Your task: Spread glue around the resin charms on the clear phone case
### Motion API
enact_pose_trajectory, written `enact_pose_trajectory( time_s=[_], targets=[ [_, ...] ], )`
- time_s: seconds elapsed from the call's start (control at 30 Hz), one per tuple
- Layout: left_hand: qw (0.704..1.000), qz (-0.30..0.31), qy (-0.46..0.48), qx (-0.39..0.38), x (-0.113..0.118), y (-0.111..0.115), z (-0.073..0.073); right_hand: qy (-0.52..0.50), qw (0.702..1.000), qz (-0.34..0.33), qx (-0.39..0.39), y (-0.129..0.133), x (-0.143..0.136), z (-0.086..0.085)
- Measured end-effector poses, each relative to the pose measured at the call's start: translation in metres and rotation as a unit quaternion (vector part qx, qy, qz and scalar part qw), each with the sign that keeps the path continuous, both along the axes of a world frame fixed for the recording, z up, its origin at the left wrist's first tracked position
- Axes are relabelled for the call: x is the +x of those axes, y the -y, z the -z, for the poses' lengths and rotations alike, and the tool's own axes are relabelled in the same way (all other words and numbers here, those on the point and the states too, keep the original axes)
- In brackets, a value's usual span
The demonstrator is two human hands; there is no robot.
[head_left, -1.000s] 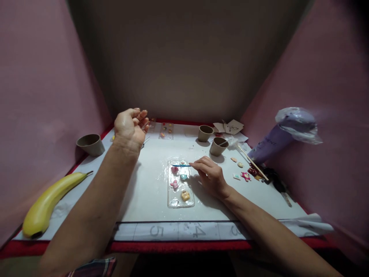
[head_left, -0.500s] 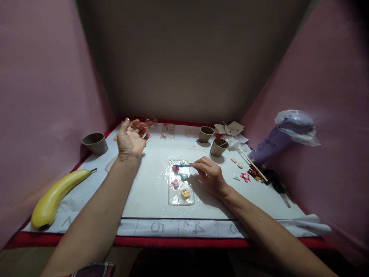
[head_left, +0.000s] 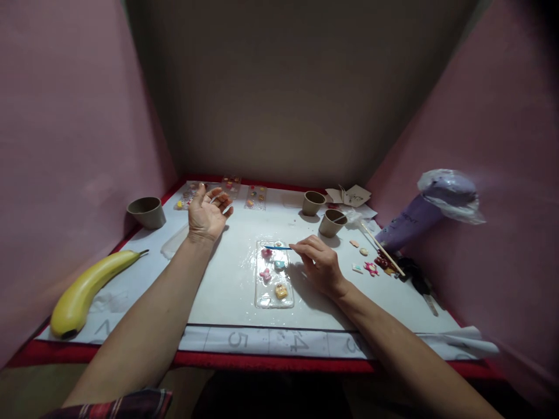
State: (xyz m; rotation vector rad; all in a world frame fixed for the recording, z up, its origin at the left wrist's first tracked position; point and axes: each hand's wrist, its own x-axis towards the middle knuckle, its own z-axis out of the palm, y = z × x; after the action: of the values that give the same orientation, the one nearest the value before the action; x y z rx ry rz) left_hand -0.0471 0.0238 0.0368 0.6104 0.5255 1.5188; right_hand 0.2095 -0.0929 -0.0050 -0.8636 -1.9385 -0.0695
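Observation:
A clear rectangular case (head_left: 263,294) lies on the white sheet, with glossy charms on it: a yellow one (head_left: 280,291), two pink ones and a blue one (head_left: 279,265). Clear wet-looking spots surround its edges. My right hand (head_left: 318,265) pinches a thin blue stick (head_left: 279,248), which reaches left over the top of the case near the upper pink charm (head_left: 266,252). Palm up and fingers apart, my left hand (head_left: 208,215) is raised over the sheet at the back left and holds nothing.
A yellow banana (head_left: 87,288) and a cup (head_left: 151,214) stand left. Two cups (head_left: 313,203) are back right. Loose charms (head_left: 371,268), a wooden stick (head_left: 384,250) and a purple wrapped roll (head_left: 410,218) are right. Decorated cases (head_left: 255,198) lie behind; pink walls flank the table.
My left hand has shifted slightly right, showing more of the decorated case behind it. The blue stick has moved slightly right and up over the clear case, still in my right hand.

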Motion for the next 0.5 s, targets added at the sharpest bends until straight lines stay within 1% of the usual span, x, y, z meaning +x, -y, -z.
enact_pose_trajectory(
  time_s=[0.5],
  targets=[
    [1.0, -0.019, -0.005, -0.024, -0.0005, -0.0005, 0.0008, 0.005, 1.0, 0.002, 0.01, 0.0003, 0.0, -0.0001]
  ],
)
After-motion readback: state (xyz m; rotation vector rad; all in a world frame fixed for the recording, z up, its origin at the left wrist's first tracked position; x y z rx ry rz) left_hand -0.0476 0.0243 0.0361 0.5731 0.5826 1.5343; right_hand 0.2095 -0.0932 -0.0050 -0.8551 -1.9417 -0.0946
